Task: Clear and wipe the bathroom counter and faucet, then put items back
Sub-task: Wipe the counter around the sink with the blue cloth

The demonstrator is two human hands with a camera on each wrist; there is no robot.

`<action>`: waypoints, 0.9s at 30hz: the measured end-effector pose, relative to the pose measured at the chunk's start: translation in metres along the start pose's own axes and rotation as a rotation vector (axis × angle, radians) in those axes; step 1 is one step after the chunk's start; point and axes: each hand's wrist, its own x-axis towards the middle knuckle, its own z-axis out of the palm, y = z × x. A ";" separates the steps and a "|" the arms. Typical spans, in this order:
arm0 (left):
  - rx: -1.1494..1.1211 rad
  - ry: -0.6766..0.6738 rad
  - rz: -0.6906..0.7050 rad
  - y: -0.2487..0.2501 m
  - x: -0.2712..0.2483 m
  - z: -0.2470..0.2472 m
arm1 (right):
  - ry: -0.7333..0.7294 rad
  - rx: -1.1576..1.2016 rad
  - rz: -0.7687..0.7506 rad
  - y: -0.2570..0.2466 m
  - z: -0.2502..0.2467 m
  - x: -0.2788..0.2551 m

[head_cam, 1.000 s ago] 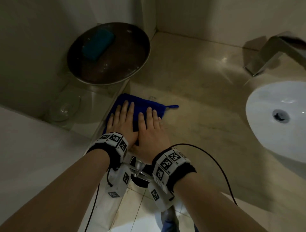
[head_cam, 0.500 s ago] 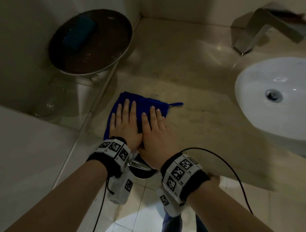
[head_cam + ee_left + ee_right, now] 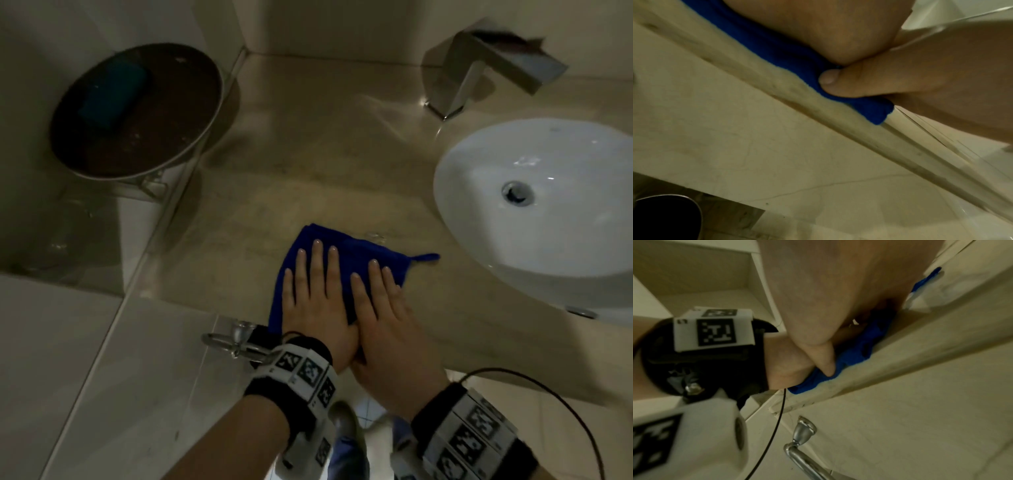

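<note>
A folded blue cloth (image 3: pixel 356 251) lies on the beige counter (image 3: pixel 308 164) near its front edge. My left hand (image 3: pixel 313 291) and right hand (image 3: pixel 380 301) lie side by side on it, fingers straight, pressing it flat. The right hand's heel overlaps the left at the thumb side. The left wrist view shows the cloth (image 3: pixel 777 53) squeezed under both palms at the counter lip. In the right wrist view a thumb (image 3: pixel 826 363) presses the cloth (image 3: pixel 855 353) against that edge. The square metal faucet (image 3: pixel 479 68) stands at the back right.
The white oval sink (image 3: pixel 548 212) lies just right of the cloth. A round dark tray (image 3: pixel 164 137) holding a teal block (image 3: pixel 113 92) sits left of the counter, beyond a glass panel. A chrome towel ring (image 3: pixel 236 339) hangs below the counter's front edge.
Both hands have slid the cloth to the right along the counter's front, away from the left edge and toward the sink. They stay flat on it throughout.
</note>
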 end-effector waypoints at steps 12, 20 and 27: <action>-0.078 0.070 0.098 0.043 -0.005 0.018 | -0.012 -0.095 0.116 0.032 -0.007 -0.025; -0.087 -0.011 0.098 0.045 0.005 0.008 | 0.025 -0.034 0.113 0.036 -0.006 -0.010; -0.006 -0.077 0.067 0.056 0.036 -0.009 | -0.086 0.073 0.102 0.043 -0.033 0.020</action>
